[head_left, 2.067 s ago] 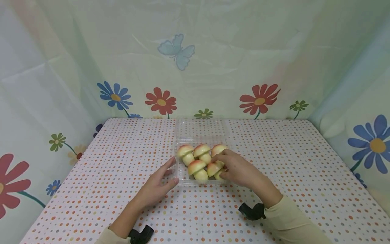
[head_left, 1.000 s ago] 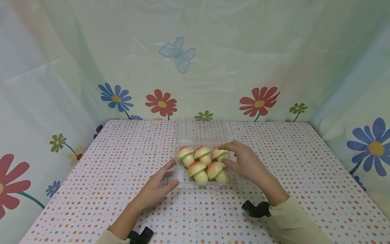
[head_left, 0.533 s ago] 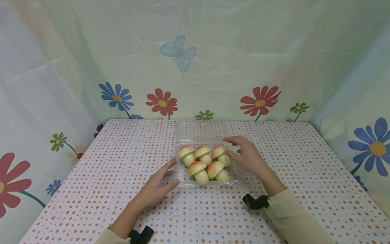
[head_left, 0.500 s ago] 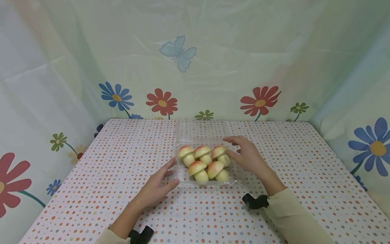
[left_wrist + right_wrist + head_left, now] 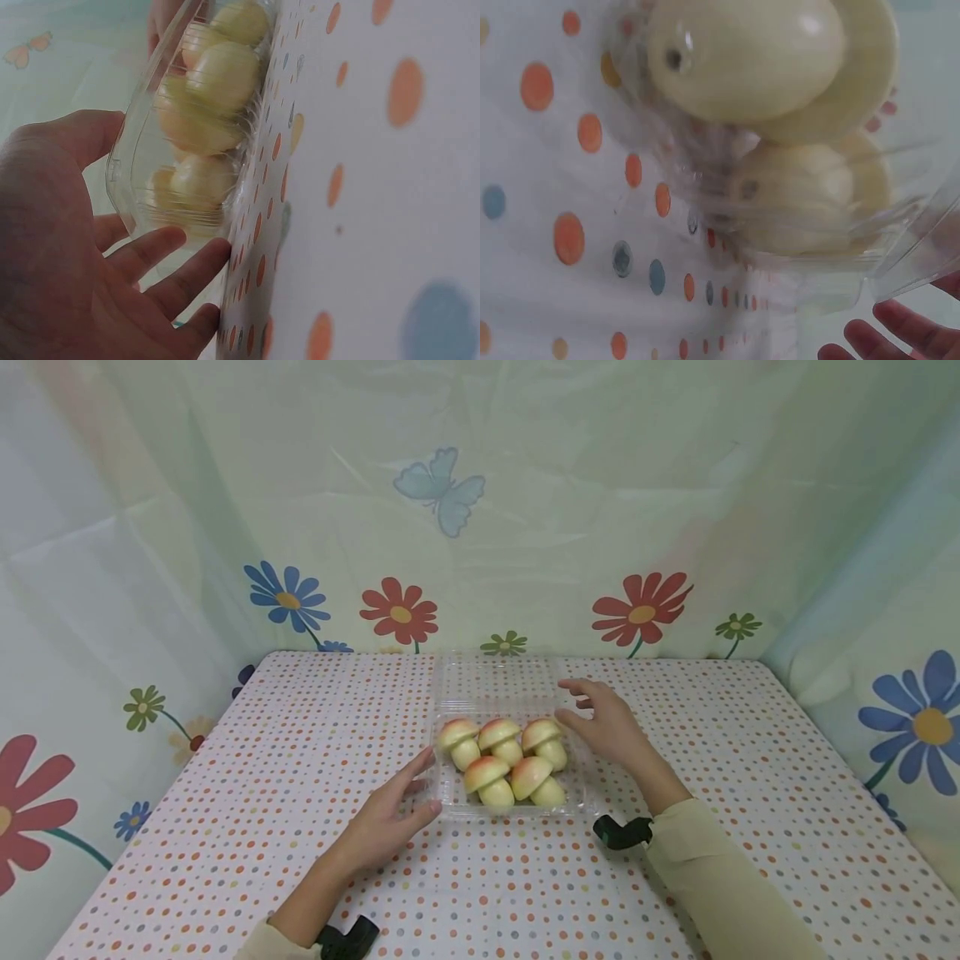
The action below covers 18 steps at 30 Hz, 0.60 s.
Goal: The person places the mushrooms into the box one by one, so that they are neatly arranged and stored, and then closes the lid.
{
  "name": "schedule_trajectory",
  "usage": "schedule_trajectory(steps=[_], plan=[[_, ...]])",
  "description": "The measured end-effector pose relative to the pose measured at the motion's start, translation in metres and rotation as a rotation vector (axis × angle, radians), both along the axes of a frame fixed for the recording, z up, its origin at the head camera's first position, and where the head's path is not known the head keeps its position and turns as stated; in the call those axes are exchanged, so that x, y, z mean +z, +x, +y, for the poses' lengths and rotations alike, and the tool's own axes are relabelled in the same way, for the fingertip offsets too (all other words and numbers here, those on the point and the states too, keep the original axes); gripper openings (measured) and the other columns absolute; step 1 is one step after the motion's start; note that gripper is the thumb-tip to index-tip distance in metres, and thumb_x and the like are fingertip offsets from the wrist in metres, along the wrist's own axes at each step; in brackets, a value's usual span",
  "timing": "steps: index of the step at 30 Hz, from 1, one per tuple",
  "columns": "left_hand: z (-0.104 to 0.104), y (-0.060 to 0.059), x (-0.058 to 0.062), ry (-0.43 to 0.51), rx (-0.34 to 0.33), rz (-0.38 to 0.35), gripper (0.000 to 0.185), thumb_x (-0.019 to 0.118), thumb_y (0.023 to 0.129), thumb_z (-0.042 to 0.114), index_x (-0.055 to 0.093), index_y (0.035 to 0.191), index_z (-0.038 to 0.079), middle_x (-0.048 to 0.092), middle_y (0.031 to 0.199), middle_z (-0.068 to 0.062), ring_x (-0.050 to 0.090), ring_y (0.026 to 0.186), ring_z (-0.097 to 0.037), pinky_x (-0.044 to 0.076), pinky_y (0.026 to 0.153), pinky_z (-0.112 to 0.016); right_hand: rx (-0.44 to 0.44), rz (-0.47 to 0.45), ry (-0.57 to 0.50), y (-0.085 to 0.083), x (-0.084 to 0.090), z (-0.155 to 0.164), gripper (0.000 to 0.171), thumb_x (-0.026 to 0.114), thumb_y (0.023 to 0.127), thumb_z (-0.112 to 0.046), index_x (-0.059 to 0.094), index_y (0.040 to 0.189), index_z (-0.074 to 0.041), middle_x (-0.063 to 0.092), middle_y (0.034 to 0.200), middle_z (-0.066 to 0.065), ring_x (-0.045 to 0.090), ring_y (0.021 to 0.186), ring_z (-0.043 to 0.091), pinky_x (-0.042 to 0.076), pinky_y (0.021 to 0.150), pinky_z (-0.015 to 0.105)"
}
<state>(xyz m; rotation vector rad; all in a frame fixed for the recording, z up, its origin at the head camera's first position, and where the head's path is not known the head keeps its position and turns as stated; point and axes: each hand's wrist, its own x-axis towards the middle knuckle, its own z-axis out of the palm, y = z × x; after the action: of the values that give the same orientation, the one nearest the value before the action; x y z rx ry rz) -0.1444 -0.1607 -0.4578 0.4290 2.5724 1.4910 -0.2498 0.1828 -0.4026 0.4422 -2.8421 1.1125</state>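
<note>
Several toy mushrooms (image 5: 486, 774) with red-and-cream caps and pale stems lie in two rows inside a clear plastic clamshell box (image 5: 450, 793). Its transparent lid (image 5: 495, 681) is folded back away from me. My left hand (image 5: 386, 822) is at the box's left side, thumb and fingers spread; in the left wrist view its thumb reaches the rim (image 5: 124, 161). My right hand (image 5: 611, 727) holds nothing and hovers by the far right corner, near the hinge, with relaxed fingers. The right wrist view shows mushroom stems (image 5: 750, 60) through the box wall and fingertips (image 5: 907, 334) at the lower right.
The box stands on a table with a dotted cloth (image 5: 262, 777). A floral curtain (image 5: 525, 510) hangs behind and along both sides. A black camera mount (image 5: 622, 832) sits at the right wrist, another (image 5: 348, 937) at the left.
My right hand has let go of the near right mushroom, passed over the far right one, and drawn back toward the box's far right corner. My left hand has stayed in place.
</note>
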Motion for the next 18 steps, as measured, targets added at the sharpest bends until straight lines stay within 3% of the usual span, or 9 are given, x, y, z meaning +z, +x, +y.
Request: schedule_trajectory(steps=[11,18], plan=[[0.000,0.000,0.000,0.004,-0.009,0.001,0.077,0.063,0.104,0.039,0.020,0.167,0.026,0.031,0.170,0.001,0.046,0.147,-0.034,0.038,0.117,-0.063,-0.013,-0.176,-0.106,-0.016,-0.014,0.001,0.064,0.053,0.108,-0.035,0.030,0.161,-0.007,0.045,0.152,0.032,0.051,0.134,0.052,0.050,0.104,0.062],[0.000,-0.001,-0.002,-0.004,-0.010,0.015,0.077,0.062,0.104,0.040,0.020,0.167,0.026,0.031,0.170,0.001,0.046,0.147,-0.034,0.037,0.118,-0.064,-0.020,-0.242,-0.176,-0.019,-0.019,0.000,0.065,0.047,0.110,-0.037,0.022,0.165,-0.011,0.045,0.151,0.029,0.053,0.133,0.047,0.056,0.099,0.053]])
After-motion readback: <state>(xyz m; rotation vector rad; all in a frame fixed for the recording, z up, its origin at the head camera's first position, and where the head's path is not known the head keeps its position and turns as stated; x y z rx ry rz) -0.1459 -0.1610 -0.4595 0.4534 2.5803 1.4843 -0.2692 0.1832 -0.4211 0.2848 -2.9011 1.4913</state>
